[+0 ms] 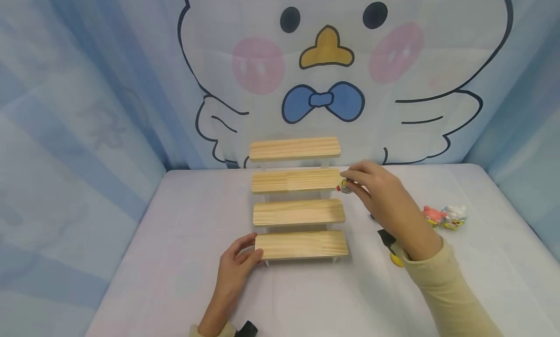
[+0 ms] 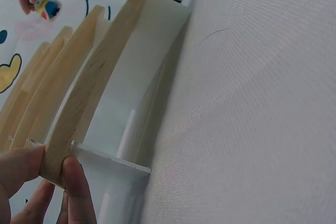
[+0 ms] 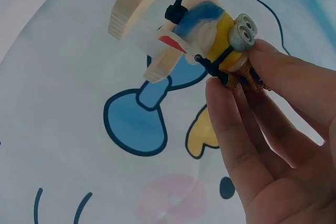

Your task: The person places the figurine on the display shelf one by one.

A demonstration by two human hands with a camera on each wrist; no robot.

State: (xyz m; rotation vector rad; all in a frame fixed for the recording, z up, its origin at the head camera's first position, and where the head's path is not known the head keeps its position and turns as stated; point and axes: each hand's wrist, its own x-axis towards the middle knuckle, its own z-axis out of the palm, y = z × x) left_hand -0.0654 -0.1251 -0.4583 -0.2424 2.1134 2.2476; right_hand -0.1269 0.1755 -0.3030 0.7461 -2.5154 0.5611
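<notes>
A four-step wooden riser (image 1: 297,196) stands on the white table (image 1: 175,259). My left hand (image 1: 238,259) grips the left end of the lowest step (image 1: 301,244), thumb and fingers pinching the plank's end (image 2: 55,161). My right hand (image 1: 372,191) pinches a small yellow and blue goggle-eyed figure (image 3: 215,38) between its fingertips, just off the right end of the second step from the top (image 1: 295,180). The same figure (image 2: 46,6) shows small at the top left of the left wrist view.
Two small toys, one pink (image 1: 433,215) and one white (image 1: 455,216), lie at the table's right. A yellow and black toy (image 1: 393,249) sits partly hidden under my right forearm. A cartoon bird backdrop (image 1: 325,60) hangs behind.
</notes>
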